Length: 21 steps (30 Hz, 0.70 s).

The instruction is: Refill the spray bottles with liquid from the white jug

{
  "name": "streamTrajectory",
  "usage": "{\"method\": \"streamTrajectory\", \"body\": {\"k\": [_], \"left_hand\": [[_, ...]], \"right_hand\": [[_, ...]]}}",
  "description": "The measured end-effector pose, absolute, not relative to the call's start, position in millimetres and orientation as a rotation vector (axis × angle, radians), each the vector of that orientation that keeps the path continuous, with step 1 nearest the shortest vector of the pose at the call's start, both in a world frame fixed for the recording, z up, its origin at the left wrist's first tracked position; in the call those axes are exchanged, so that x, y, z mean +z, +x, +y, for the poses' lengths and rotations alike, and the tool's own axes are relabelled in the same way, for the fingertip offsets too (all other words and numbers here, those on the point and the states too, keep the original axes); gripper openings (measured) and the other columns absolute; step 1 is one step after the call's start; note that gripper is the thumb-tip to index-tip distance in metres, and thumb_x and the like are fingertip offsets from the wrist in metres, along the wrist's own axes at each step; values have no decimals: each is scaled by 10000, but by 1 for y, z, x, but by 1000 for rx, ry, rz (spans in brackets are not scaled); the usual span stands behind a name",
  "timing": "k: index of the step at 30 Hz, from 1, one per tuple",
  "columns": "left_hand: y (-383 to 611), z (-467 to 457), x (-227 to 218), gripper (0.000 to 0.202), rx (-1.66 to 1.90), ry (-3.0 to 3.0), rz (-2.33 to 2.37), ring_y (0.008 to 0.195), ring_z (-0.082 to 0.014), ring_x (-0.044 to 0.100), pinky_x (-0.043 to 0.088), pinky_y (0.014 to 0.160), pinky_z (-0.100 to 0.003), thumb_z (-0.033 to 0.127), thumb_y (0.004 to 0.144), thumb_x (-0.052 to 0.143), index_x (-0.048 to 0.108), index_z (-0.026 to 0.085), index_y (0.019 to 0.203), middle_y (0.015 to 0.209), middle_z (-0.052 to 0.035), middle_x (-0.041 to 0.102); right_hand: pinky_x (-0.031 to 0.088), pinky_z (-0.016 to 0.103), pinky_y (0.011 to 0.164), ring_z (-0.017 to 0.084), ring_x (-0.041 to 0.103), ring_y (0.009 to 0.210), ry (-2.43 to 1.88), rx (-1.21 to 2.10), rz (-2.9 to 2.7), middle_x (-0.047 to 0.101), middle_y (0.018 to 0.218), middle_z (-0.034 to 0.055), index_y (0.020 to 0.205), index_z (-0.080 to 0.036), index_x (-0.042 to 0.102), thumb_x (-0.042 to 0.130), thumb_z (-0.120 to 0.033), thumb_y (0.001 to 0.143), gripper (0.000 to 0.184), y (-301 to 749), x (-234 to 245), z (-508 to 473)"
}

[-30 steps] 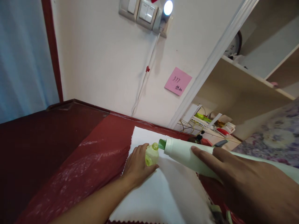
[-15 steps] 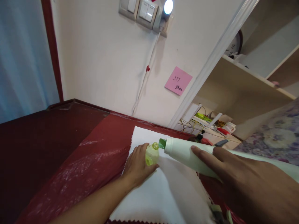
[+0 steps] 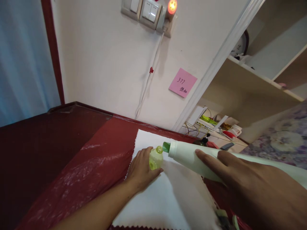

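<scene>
My left hand (image 3: 142, 169) is closed round a small clear yellow-green bottle (image 3: 156, 158), whose uncapped neck points up over a white cloth (image 3: 148, 139). From the right, my right hand (image 3: 244, 179) grips a large pale green bottle (image 3: 189, 154) that lies tilted nearly level. Its green spout (image 3: 166, 147) is right beside the small bottle's mouth; whether they touch I cannot tell. No stream of liquid shows between them. Part of the large bottle is hidden behind my right hand.
Red plastic sheeting (image 3: 105, 150) covers the table under the cloth. Behind rises a white wall with a pink note (image 3: 183, 82), a white cable (image 3: 145, 88) and a glowing orange plug-in light (image 3: 172, 7). Shelves (image 3: 254, 76) with assorted items stand at the right. Dark-handled objects (image 3: 225, 220) lie bottom right.
The plug-in light on the wall has gone from white to orange. Both hands and both bottles hold almost the same positions.
</scene>
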<state>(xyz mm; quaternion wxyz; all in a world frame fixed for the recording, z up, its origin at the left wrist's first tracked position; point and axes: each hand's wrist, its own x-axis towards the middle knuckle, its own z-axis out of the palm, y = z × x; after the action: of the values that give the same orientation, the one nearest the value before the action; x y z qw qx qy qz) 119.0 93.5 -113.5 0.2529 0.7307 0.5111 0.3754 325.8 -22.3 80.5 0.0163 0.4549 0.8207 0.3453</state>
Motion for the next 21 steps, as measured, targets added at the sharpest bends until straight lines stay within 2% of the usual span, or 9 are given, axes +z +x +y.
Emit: {"method": "streamTrajectory", "body": {"k": [6,21], "left_hand": [[120,93,-114,785,1022,1985,1382,1266,-338,523,449,1080,-499,420,768,800,438,171,1418,1365,-147,578],[120,93,-112,781,1025,1980,1388,1261,-339,528,453,1070,-502,404,760,800,447,167,1415,1358,-149,584]], "right_hand": [[381,314,368,207,614,442,1444,1041,2556,650,776,23,1269,-290,561,480,-173,806,484,328,79,-22],[434,317,346,205,615,433,1387,1112,2545,647,769,32,1277,-257,552,485,-140,755,539,326,80,-22]]}}
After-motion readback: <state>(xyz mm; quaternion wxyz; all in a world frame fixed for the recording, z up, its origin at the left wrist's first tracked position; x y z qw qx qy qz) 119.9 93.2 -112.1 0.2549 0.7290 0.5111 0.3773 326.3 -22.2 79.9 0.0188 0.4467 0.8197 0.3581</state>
